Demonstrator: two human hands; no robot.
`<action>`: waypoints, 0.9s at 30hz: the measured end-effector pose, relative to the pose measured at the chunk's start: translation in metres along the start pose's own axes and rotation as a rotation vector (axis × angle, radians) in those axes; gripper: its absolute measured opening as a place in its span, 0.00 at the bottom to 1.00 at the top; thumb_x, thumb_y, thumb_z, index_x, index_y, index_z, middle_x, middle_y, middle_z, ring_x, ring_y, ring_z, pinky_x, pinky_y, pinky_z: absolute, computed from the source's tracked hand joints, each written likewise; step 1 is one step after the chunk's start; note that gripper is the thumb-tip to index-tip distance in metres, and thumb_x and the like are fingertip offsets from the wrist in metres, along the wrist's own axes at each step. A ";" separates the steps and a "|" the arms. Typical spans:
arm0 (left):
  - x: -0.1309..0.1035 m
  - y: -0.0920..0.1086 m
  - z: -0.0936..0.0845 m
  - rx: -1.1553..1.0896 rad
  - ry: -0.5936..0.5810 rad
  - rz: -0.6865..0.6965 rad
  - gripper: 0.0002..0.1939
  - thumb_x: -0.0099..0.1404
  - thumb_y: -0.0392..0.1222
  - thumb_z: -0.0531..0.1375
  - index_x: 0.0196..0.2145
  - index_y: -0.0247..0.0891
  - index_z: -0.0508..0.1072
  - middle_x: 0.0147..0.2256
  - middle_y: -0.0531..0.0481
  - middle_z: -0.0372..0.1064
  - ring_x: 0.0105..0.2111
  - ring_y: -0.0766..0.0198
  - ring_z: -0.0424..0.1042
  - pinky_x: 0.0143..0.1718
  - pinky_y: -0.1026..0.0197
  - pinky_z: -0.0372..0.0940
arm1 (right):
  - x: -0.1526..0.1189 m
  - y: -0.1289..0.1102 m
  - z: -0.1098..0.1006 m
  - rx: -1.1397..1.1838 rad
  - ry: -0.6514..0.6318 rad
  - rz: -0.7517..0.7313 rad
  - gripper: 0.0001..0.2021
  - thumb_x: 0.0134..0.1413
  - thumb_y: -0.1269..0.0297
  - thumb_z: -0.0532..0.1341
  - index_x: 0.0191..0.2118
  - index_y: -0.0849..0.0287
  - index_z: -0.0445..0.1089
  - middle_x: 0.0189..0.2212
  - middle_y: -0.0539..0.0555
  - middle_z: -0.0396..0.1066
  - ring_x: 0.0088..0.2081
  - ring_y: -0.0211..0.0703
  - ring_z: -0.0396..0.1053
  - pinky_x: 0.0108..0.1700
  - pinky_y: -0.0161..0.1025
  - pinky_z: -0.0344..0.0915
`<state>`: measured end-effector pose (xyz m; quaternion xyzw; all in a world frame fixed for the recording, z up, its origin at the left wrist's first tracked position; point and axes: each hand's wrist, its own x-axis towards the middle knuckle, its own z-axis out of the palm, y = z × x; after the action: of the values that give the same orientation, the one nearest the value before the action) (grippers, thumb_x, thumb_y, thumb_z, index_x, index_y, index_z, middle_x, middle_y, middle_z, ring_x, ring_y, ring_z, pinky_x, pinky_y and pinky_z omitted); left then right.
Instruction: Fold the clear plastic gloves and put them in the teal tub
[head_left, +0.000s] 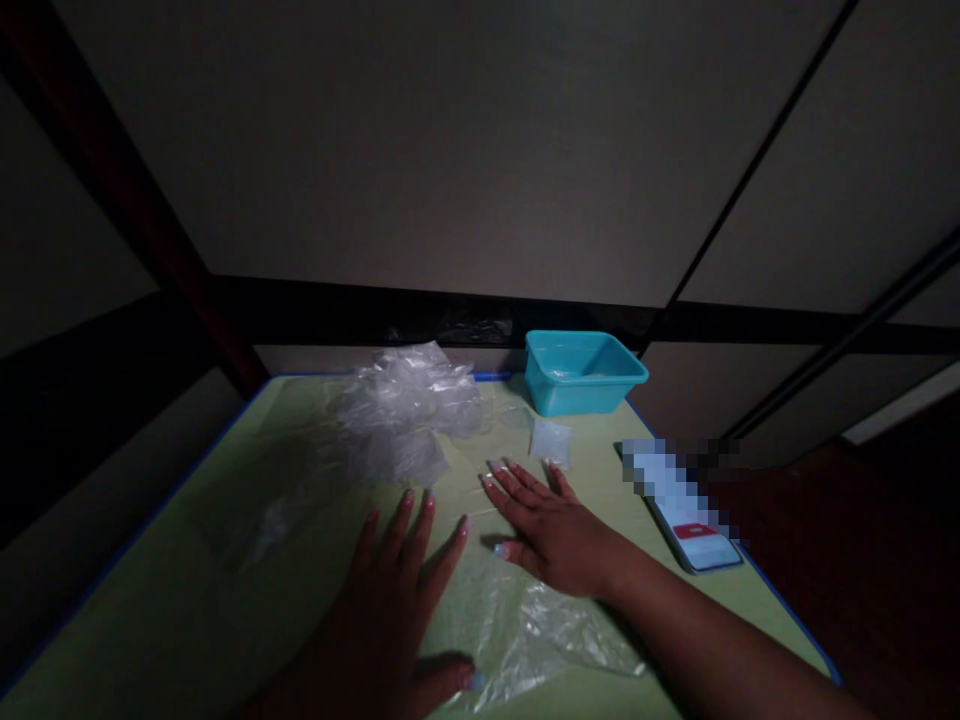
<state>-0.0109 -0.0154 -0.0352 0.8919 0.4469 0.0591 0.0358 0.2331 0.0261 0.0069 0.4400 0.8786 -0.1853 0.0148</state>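
While left hand (394, 590) and right hand (561, 535) lie open, fingers spread, gripping nothing, clear plastic film (559, 628) sits between left thumb and right forearm toward near edge of desk (165, 640), probably for reach; plastic pile (412, 395) by far edge, teal tub (581, 392) at far right corner, seemingly leaving room

I see the left hand (401, 570) and right hand (559, 530) spread palm-down by clear plastic film (570, 630) on the green counter (626, 475), heaped plastic bags (412, 400) and a turquoise tub (581, 397) beyond, a smartphone (694, 515) rightward.
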 end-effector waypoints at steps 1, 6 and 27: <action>-0.001 0.000 0.000 0.005 0.012 -0.020 0.53 0.49 0.69 0.62 0.66 0.47 0.50 0.67 0.32 0.41 0.65 0.30 0.37 0.58 0.26 0.39 | 0.001 0.002 -0.001 -0.012 0.009 0.017 0.34 0.65 0.51 0.49 0.69 0.58 0.36 0.68 0.59 0.32 0.69 0.52 0.28 0.62 0.68 0.27; -0.006 0.002 0.007 0.034 0.103 -0.132 0.54 0.48 0.73 0.59 0.65 0.41 0.53 0.65 0.29 0.45 0.64 0.28 0.41 0.58 0.29 0.43 | 0.003 0.012 -0.002 -0.077 0.091 0.137 0.35 0.64 0.52 0.51 0.69 0.60 0.38 0.68 0.62 0.33 0.69 0.55 0.30 0.62 0.69 0.29; 0.007 -0.008 -0.013 -0.193 -0.087 0.206 0.47 0.57 0.58 0.63 0.67 0.53 0.43 0.68 0.47 0.37 0.66 0.42 0.40 0.62 0.36 0.42 | -0.031 -0.015 -0.032 0.030 -0.112 -0.169 0.10 0.46 0.60 0.70 0.34 0.57 0.73 0.36 0.53 0.73 0.46 0.49 0.66 0.49 0.44 0.59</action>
<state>-0.0149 -0.0044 -0.0225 0.9272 0.3432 0.0666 0.1344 0.2448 0.0055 0.0466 0.3534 0.9075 -0.2231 0.0416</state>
